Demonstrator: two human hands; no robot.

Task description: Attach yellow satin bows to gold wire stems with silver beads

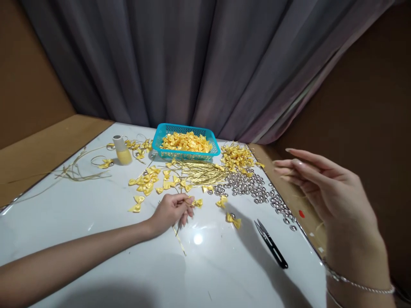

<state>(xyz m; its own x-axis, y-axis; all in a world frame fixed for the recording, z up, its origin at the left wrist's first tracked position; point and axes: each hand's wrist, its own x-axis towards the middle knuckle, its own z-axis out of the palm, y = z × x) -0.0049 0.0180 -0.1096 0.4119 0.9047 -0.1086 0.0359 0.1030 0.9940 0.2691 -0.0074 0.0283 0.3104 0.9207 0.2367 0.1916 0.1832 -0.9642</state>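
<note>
My left hand [173, 210] rests low over the table, its thumb and fingers pinching a yellow ribbon bow [197, 202] with gold cord. Gold cord ends [178, 240] stick out below that hand. My right hand [334, 192] is raised at the right, above the table's edge. Its thumb is drawn against the fingers; whatever they may hold is too small to make out. Between the hands lie two loose bows [233, 220]. Black-handled thread snips [271, 244] lie on the table, below and left of my right hand.
A blue basket [186, 155] full of yellow bows stands at the back. Before it lie gold cord pieces [202, 172]. Silver beads [247, 185] and corded bows [236, 156] spread rightward. At left are a yellow bottle [122, 152], loose bows [146, 182] and long cords [70, 171].
</note>
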